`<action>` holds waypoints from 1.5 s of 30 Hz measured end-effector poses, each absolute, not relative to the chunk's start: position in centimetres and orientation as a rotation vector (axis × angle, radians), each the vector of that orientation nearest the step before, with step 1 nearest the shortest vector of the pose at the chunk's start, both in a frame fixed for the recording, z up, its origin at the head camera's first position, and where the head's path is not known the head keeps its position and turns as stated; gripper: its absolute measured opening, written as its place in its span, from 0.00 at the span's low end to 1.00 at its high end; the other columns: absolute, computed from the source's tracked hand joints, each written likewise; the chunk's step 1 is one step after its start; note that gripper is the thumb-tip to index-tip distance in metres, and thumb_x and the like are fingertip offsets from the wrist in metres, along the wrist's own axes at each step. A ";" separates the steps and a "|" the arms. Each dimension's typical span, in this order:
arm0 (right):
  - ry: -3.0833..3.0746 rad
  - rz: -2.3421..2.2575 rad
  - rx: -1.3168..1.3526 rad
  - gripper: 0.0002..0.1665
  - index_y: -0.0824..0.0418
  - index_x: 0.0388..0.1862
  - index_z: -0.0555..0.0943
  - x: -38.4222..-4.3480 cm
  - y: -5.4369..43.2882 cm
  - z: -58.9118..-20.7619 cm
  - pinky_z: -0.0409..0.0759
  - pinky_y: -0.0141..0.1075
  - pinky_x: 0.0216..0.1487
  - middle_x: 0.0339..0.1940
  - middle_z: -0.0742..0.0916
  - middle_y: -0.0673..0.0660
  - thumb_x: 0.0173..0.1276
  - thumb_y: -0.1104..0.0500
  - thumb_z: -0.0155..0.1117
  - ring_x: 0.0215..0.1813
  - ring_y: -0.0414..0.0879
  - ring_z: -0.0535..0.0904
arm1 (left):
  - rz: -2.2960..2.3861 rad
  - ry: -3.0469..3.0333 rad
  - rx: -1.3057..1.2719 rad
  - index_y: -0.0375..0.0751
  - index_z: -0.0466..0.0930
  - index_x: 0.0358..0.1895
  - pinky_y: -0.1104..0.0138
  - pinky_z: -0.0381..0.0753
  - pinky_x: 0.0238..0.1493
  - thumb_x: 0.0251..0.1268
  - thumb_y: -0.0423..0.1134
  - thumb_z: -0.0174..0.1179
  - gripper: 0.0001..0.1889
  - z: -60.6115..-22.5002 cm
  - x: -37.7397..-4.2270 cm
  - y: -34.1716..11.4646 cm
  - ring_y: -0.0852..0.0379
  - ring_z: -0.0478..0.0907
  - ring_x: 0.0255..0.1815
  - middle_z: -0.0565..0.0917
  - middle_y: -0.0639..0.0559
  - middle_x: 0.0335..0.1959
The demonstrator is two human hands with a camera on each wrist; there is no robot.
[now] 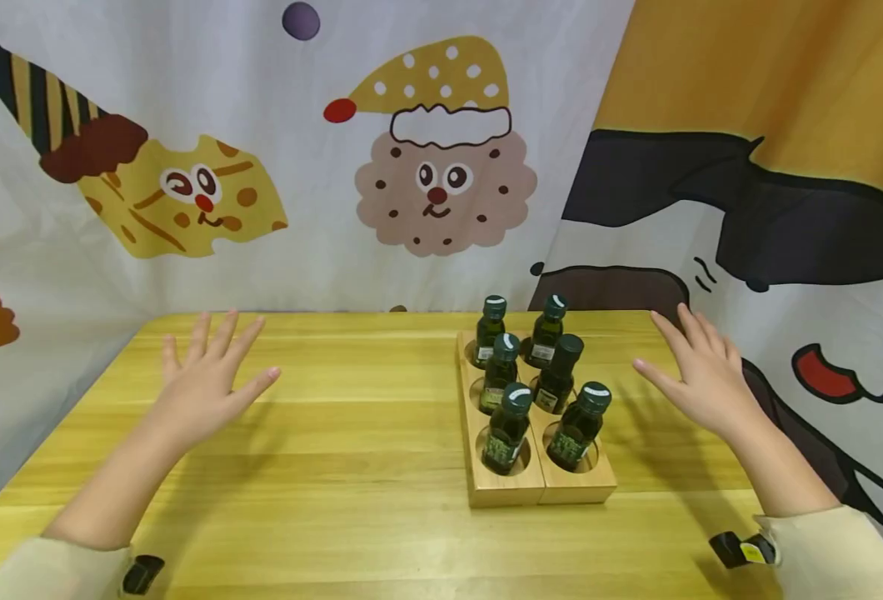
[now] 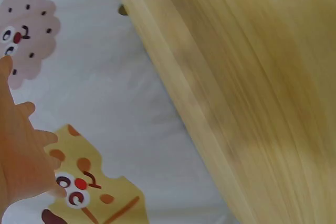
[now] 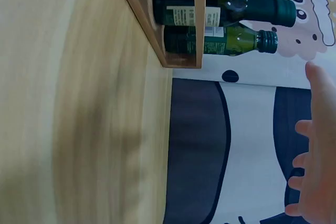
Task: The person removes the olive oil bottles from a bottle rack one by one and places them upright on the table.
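My left hand (image 1: 205, 379) hovers over the left part of the table, fingers spread and straight, holding nothing. On the other side, my right hand (image 1: 707, 375) is held over the right part, also with spread fingers and nothing in it. Between them, nearer the right hand, stands a wooden bottle rack (image 1: 505, 493) with round holes in two rows. Small dark green glass bottles with dark caps fill it, among them a front left bottle (image 1: 507, 433), a front right bottle (image 1: 578, 429) and a middle right bottle (image 1: 557, 377) with a taller neck. The right wrist view shows the rack's open side and labelled bottles (image 3: 226, 11).
The wooden table (image 1: 321, 467) has light yellow planks. Behind it hangs a curtain (image 1: 299, 108) printed with cartoon figures, meeting the table's back edge. Dark straps with small devices, such as the right wrist device (image 1: 741, 550), sit at both sleeve cuffs.
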State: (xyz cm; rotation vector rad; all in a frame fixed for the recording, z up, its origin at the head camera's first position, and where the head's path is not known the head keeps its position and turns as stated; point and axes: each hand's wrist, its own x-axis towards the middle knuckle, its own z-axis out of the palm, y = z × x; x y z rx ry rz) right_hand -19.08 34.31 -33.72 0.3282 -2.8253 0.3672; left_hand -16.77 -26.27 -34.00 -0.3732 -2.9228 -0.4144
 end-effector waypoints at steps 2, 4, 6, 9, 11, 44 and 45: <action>-2.796 0.417 0.350 0.45 0.53 0.79 0.49 -18.6 34.3 -33.9 0.31 0.69 0.63 0.77 0.47 0.66 0.71 0.40 0.55 0.74 0.67 0.37 | -0.432 -2.905 -0.385 0.54 0.39 0.78 0.41 0.09 0.57 0.71 0.63 0.45 0.40 -33.8 -16.6 -25.6 0.44 0.17 0.73 0.35 0.41 0.77; -2.762 0.474 0.380 0.45 0.53 0.78 0.50 -18.2 34.2 -34.1 0.32 0.70 0.63 0.77 0.48 0.66 0.71 0.43 0.57 0.74 0.68 0.38 | -0.457 -2.878 -0.401 0.53 0.40 0.78 0.40 0.10 0.58 0.70 0.62 0.46 0.40 -33.6 -16.4 -24.9 0.45 0.19 0.73 0.36 0.42 0.77; -2.726 0.527 0.414 0.44 0.54 0.78 0.51 -17.7 34.1 -34.4 0.34 0.71 0.62 0.77 0.49 0.65 0.71 0.45 0.58 0.74 0.69 0.40 | -0.485 -2.846 -0.420 0.53 0.41 0.78 0.39 0.13 0.60 0.70 0.62 0.46 0.40 -33.5 -16.2 -24.2 0.45 0.21 0.74 0.37 0.42 0.77; -2.671 0.611 0.481 0.43 0.54 0.78 0.53 -17.2 33.9 -34.8 0.34 0.70 0.63 0.77 0.50 0.64 0.70 0.50 0.60 0.73 0.70 0.42 | -0.527 -2.784 -0.457 0.52 0.44 0.78 0.37 0.18 0.62 0.70 0.60 0.48 0.39 -33.5 -15.9 -23.0 0.44 0.26 0.75 0.41 0.42 0.77; -2.635 0.670 0.525 0.42 0.54 0.78 0.53 -17.0 33.9 -35.1 0.34 0.71 0.63 0.77 0.51 0.63 0.70 0.53 0.61 0.72 0.71 0.44 | -0.555 -2.741 -0.488 0.51 0.45 0.78 0.37 0.21 0.63 0.70 0.59 0.50 0.39 -33.6 -15.7 -22.3 0.43 0.28 0.75 0.43 0.41 0.77; -2.583 1.264 0.878 0.53 0.58 0.76 0.57 -14.6 32.9 -40.2 0.56 0.22 0.61 0.73 0.64 0.58 0.54 0.61 0.72 0.68 0.37 0.60 | -1.225 -2.467 -0.738 0.54 0.54 0.75 0.39 0.56 0.64 0.65 0.51 0.59 0.37 -34.7 -14.7 -10.0 0.47 0.55 0.71 0.59 0.52 0.73; -2.588 1.284 0.882 0.53 0.58 0.76 0.56 -14.5 32.8 -40.3 0.56 0.22 0.60 0.73 0.64 0.58 0.54 0.63 0.72 0.67 0.37 0.61 | -1.243 -2.478 -0.733 0.54 0.54 0.75 0.39 0.56 0.64 0.66 0.51 0.59 0.37 -34.7 -14.7 -9.6 0.47 0.55 0.71 0.59 0.51 0.73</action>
